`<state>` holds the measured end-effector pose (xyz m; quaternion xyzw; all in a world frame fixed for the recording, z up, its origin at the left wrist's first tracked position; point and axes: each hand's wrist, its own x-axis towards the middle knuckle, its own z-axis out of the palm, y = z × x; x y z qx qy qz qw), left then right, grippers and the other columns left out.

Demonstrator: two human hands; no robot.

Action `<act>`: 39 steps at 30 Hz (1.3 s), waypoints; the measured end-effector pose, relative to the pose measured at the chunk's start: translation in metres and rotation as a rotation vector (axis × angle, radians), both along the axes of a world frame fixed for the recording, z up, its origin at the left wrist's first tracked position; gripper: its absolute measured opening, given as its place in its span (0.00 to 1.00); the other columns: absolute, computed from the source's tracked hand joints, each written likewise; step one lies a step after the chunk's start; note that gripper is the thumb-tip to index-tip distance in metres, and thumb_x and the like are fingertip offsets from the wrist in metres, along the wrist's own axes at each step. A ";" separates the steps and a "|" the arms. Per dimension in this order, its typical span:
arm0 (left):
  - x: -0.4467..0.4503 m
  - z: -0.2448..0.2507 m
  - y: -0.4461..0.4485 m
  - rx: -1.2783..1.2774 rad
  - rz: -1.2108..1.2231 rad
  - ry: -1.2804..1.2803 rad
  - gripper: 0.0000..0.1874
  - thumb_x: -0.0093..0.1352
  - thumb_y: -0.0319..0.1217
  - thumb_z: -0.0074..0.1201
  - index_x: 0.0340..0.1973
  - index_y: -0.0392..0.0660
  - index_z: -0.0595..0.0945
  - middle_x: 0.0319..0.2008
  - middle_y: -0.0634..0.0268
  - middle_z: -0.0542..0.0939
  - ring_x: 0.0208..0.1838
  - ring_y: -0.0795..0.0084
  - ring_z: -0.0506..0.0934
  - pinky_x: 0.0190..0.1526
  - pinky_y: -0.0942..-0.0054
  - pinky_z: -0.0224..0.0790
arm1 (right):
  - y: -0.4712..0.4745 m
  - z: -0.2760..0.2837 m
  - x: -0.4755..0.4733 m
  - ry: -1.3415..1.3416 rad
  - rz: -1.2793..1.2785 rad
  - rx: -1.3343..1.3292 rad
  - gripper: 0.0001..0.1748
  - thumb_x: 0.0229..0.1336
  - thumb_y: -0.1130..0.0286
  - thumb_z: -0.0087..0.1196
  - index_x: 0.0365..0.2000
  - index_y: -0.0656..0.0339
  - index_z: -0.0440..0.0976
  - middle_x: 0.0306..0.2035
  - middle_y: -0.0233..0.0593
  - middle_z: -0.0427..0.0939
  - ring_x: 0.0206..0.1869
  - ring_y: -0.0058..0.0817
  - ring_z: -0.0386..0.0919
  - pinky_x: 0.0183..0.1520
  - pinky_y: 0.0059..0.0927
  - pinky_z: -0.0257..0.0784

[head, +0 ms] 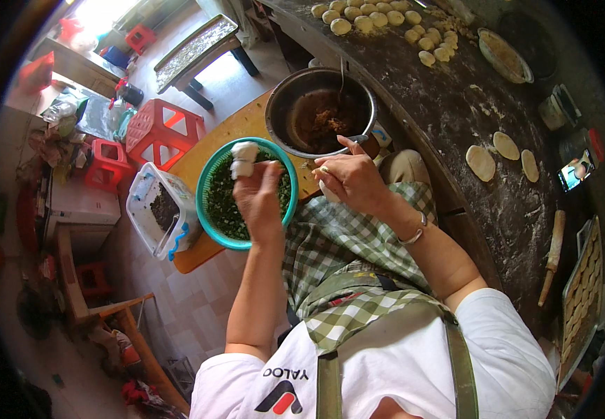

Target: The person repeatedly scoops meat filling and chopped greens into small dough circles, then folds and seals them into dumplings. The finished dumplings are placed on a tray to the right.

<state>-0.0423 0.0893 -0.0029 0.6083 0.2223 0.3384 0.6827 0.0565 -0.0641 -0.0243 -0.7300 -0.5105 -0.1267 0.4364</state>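
Note:
My left hand [258, 201] is raised over a turquoise plastic basket [293, 209] of chopped greens [224, 209]. White material, like a wrap or tape, covers its fingertips; whether anything is gripped there is unclear. My right hand [352, 180] is bent above my checked apron [323, 235], near the basin's front rim. Beneath its curled fingers shows a pale piece [328, 193] that looks like dough, partly hidden by the hand. The metal basin [276, 137] contains a brown paste [331, 121] and a long-handled utensil [342, 78].
Left of the basket stands a white plastic tub [145, 209] with dark contents. The dark floured worktop [438, 105] on the right bears several dough balls [375, 20], flattened dough rounds [481, 163], a rolling pin [553, 251] and a phone [576, 170]. Red stools [161, 128] stand at left.

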 end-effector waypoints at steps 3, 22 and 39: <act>-0.014 -0.007 0.035 0.288 0.124 0.234 0.12 0.71 0.29 0.50 0.45 0.34 0.77 0.42 0.59 0.79 0.45 0.70 0.76 0.51 0.73 0.65 | -0.003 -0.002 0.002 0.055 0.003 -0.061 0.10 0.61 0.67 0.51 0.27 0.61 0.77 0.29 0.42 0.82 0.38 0.34 0.81 0.64 0.50 0.58; 0.017 -0.038 -0.050 -0.590 -0.281 -0.096 0.22 0.75 0.42 0.40 0.59 0.43 0.67 0.57 0.56 0.70 0.58 0.61 0.73 0.56 0.61 0.70 | 0.015 0.006 -0.013 0.305 -0.120 0.166 0.17 0.63 0.56 0.48 0.33 0.57 0.80 0.40 0.39 0.82 0.50 0.36 0.78 0.65 0.54 0.54; 0.014 -0.033 -0.066 -0.508 -0.397 -0.163 0.22 0.75 0.42 0.41 0.59 0.42 0.67 0.54 0.58 0.74 0.55 0.65 0.76 0.52 0.68 0.74 | 0.008 0.001 -0.006 0.509 -0.076 0.189 0.19 0.66 0.56 0.45 0.30 0.57 0.79 0.31 0.34 0.82 0.40 0.30 0.81 0.64 0.47 0.56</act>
